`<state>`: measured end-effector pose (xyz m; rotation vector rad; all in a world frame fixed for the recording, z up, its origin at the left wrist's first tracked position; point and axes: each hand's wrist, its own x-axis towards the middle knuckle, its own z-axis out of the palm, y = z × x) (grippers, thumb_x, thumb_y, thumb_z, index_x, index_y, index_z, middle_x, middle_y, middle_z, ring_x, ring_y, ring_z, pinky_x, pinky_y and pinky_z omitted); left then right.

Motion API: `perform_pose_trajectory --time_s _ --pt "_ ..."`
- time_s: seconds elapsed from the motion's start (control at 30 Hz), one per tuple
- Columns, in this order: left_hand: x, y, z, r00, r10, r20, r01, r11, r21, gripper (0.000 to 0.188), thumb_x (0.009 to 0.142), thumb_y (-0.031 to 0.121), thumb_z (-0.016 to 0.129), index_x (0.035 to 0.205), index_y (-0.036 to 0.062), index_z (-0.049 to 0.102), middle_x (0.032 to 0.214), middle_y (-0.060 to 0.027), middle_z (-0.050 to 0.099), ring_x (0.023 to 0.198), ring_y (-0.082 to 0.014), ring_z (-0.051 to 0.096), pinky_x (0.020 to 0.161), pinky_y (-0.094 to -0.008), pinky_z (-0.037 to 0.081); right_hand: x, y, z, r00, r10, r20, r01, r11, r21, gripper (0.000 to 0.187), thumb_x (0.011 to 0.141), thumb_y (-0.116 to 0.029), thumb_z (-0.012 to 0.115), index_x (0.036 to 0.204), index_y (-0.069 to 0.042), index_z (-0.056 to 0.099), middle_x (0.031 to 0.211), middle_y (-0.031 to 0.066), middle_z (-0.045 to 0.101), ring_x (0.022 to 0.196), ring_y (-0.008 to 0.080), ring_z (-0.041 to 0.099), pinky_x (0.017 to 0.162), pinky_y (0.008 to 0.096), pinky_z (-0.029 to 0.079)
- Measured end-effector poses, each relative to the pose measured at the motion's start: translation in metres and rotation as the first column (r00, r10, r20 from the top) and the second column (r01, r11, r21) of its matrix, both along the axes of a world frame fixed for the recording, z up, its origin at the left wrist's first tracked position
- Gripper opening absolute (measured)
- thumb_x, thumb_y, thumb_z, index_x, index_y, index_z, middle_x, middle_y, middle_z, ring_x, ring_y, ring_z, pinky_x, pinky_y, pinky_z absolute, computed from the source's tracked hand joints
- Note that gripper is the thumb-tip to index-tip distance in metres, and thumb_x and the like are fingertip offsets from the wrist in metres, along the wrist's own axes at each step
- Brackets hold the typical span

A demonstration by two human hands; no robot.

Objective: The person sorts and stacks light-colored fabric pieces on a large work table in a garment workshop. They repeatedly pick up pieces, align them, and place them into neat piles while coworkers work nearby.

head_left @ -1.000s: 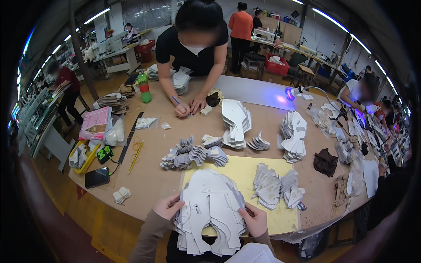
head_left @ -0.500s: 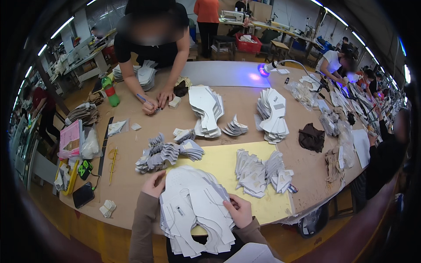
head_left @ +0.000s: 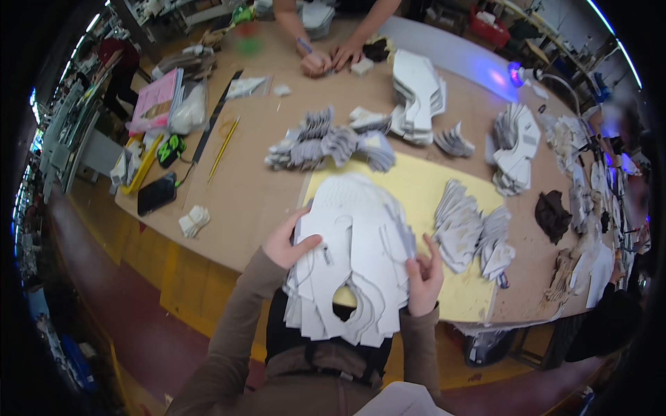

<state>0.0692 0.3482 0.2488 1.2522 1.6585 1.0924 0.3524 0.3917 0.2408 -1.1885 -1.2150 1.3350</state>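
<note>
At the near edge of the table (head_left: 243,201), partly before the yellow sheet (head_left: 461,295) and overhanging, one stack (head_left: 374,249) of white pieces is found between the hands. Its left side is gripped by the left hand (head_left: 284,243): the thumb is pressed on the top piece, and the remaining fingers are mostly hidden at the edge. At the right side, the thumb and forefinger of the right hand (head_left: 424,281) are spread apart; whether the stack is touched there cannot be told.

The overhang is judged the chief risk: pieces could be lost past the near edge if the left grip were loosened or the stack tipped. As its layers are fanned unevenly, lower ones could be shed or bent by a one-sided squeeze.

Counted: held stack, one, its layers uncountable. Farther white stacks, two: one toward the far edge (head_left: 415,90), one toward the right (head_left: 515,149). Grey bundles (head_left: 458,229) on the sheet's right half, apparently two. Toward the left edge, phone (head_left: 157,193), one; pencil (head_left: 223,149), one.
</note>
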Motion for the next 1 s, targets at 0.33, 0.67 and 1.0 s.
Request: perform_pose_trajectory --time_s 0.33,0.67,1.0 --pt "0.007 -0.007 0.019 0.993 -0.045 0.113 0.030 0.991 0.134 0.054 0.086 0.012 0.070 0.134 -0.0008 0.051 0.142 -0.0223 0.048 0.138 -0.0324 0.038 0.113 -0.0383 0.028 0.003 -0.013 0.021 0.888 0.012 0.460 -0.177 0.932 0.316 0.048 0.079 -0.006 0.070 0.124 0.004 0.059 0.134 0.0212 0.051 0.123 0.0350 0.051 0.102 0.0405 0.042" --pt "0.008 0.013 0.000 0.931 -0.075 -0.356 0.141 0.977 0.162 0.064 0.088 0.009 0.066 0.144 -0.0010 0.037 0.143 -0.0231 0.042 0.136 -0.0296 0.038 0.113 -0.0392 0.030 0.003 -0.024 0.022 0.930 -0.069 0.362 -0.040 0.958 0.285 0.053 0.083 -0.008 0.071 0.131 0.005 0.052 0.132 0.0233 0.052 0.122 0.0312 0.052 0.101 0.0391 0.043" --pt "0.047 -0.059 0.064 0.819 -0.051 0.571 0.056 0.998 0.009 0.028 0.097 0.010 0.056 0.121 -0.0038 0.057 0.112 -0.0095 0.063 0.099 -0.0135 0.059 0.089 -0.0276 0.047 -0.004 0.007 0.020 0.902 0.252 0.351 -0.237 0.968 -0.086 0.073 0.084 -0.018 0.075 0.140 0.008 0.036 0.123 0.0186 0.059 0.108 0.0244 0.061 0.092 0.0326 0.049"
